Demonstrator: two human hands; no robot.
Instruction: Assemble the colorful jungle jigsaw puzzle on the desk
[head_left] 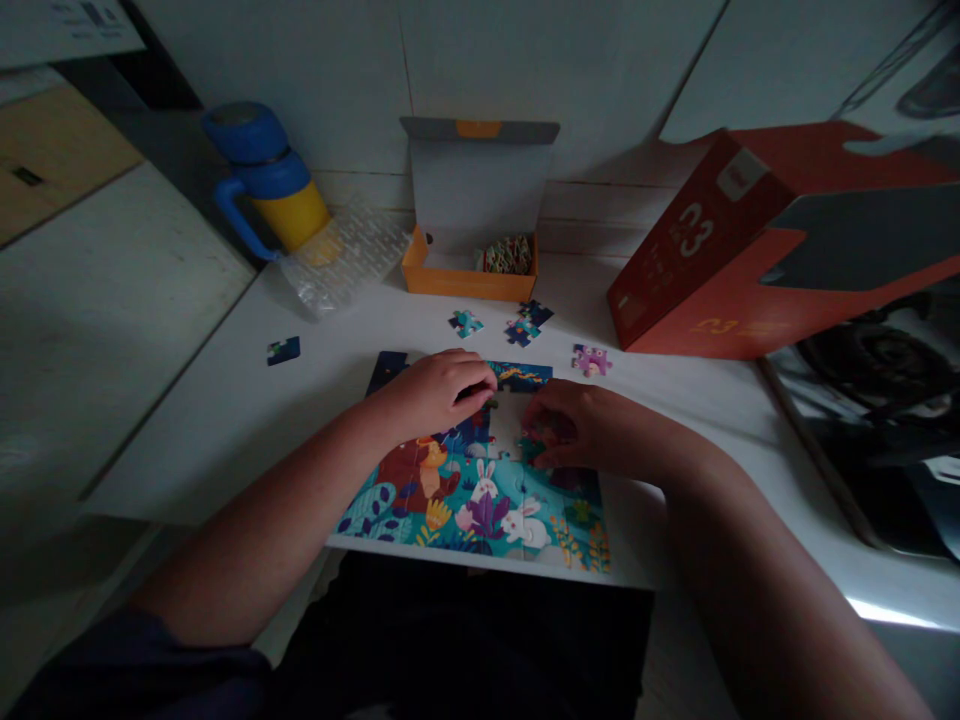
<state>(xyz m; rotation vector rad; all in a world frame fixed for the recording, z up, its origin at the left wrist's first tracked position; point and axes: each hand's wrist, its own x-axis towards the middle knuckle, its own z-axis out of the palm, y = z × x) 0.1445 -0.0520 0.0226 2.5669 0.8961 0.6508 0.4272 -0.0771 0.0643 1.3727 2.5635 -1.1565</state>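
A partly assembled jigsaw puzzle [480, 500] with rabbits and plants lies on the white table [240, 420] in front of me. My left hand [435, 390] rests on its upper left part, fingers curled down onto the pieces. My right hand [562, 425] presses on the puzzle's upper right, fingers bent around a dark piece [551, 428]. A white gap [506, 420] in the puzzle shows between the two hands. Several loose pieces lie beyond: a teal one [466, 322], a blue one [529, 322], a purple one [591, 360] and a dark one [283, 350] at the left.
An open orange box [469, 280] with more pieces stands at the back centre. A blue and yellow jug [274, 185] and clear plastic wrap [349, 255] sit at the back left. A large red carton [750, 260] lies at the right, with a stove [877, 400] beside it.
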